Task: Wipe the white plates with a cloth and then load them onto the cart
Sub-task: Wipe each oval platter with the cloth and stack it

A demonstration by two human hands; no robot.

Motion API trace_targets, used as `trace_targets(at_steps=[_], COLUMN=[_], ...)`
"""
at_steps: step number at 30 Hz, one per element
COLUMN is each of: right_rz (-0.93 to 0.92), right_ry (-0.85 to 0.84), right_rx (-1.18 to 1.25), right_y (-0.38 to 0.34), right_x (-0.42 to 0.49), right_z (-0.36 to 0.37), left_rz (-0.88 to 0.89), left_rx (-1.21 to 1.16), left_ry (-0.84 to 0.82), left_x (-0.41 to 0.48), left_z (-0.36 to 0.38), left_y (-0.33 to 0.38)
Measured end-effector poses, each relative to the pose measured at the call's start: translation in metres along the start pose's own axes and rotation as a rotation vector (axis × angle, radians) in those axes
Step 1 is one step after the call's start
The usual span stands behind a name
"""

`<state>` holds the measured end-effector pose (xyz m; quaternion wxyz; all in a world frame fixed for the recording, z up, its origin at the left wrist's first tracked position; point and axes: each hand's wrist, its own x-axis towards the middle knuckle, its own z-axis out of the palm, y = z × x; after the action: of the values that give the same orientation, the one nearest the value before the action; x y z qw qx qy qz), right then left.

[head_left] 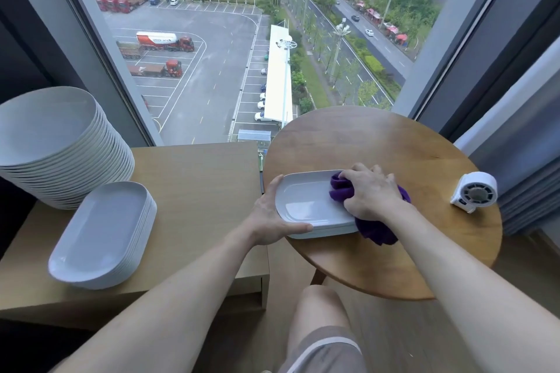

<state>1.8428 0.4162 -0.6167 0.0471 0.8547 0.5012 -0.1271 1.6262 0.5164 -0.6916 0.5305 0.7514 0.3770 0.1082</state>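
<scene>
While the left hand (269,215) curls its fingers round the rim of a white plate (306,203), probably to steady it on the round table (378,142), the right hand (372,191) clutches a bunched purple cloth (341,189), pressing it into the plate beneath its fingers to wipe.

A rectangular pale-wood bench (197,191) stands at the left, carrying a tall stack of round white plates (60,142) at its far left and, just nearer, a low stack of oblong white plates (103,233). The round brown wooden bench (378,142) to its right carries an oblong white plate (306,203) at its near-left edge. A crumpled purple cloth (375,230) lies at that plate's right end, and a small white device with a round grille (475,192) sits far right.
</scene>
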Motion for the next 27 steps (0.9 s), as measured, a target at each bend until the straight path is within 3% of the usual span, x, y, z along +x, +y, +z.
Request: trace_targets(at_steps=[13, 27], right_rz=[-0.175, -0.39], right_ry=[-0.113, -0.076], right_rx=[0.105, 0.189], right_y=[-0.021, -0.091], right_x=[-0.034, -0.003], right_z=[-0.004, 0.005], left_rz=[-0.054, -0.061], left_rx=[0.079, 0.047], left_ry=[-0.025, -0.041], left_x=[-0.004, -0.001], left_z=[-0.002, -0.002], left_y=[0.011, 0.01])
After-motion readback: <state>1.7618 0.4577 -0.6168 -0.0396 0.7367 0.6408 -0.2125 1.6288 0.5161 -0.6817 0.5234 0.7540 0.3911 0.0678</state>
